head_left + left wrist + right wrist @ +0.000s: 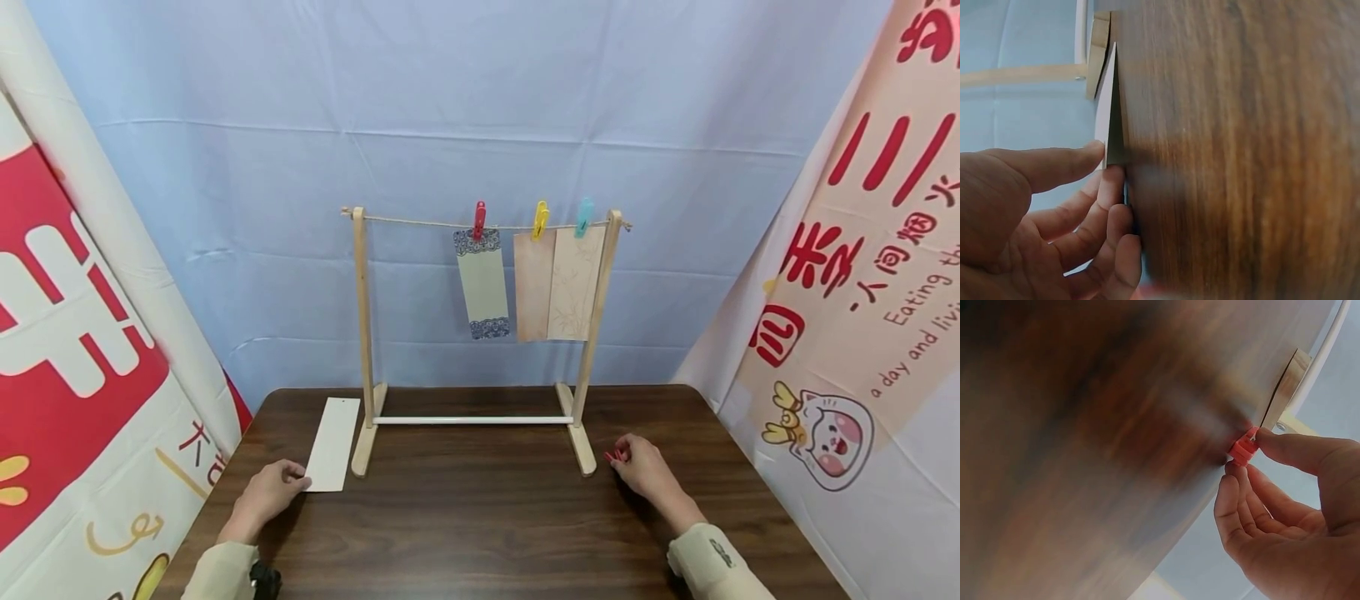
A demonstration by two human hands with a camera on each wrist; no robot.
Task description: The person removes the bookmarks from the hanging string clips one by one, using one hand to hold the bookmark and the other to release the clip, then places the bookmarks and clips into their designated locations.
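Between thumb and fingers, my left hand (272, 492) pinches the near left corner of a white card (333, 442) with a small hole at its far end. In the left wrist view that card (1107, 119) tilts up slightly from the table on the pinched side. On the other side, my right hand (647, 472) pinches a red clothespin (1244, 447) low over the table, right of the rack's foot. A wooden rack (363, 308) stands between the hands. From its string hang a blue-patterned bookmark (485, 283) and two beige cards (534, 287).
Red (480, 221), yellow (540, 219) and light blue clothespins (584, 218) grip the hanging cards on the string. A white rod (472, 420) joins the rack's feet on the dark wooden table (465, 517). Behind hangs a pale blue cloth (225, 208), with printed banners (847, 333) at the sides.
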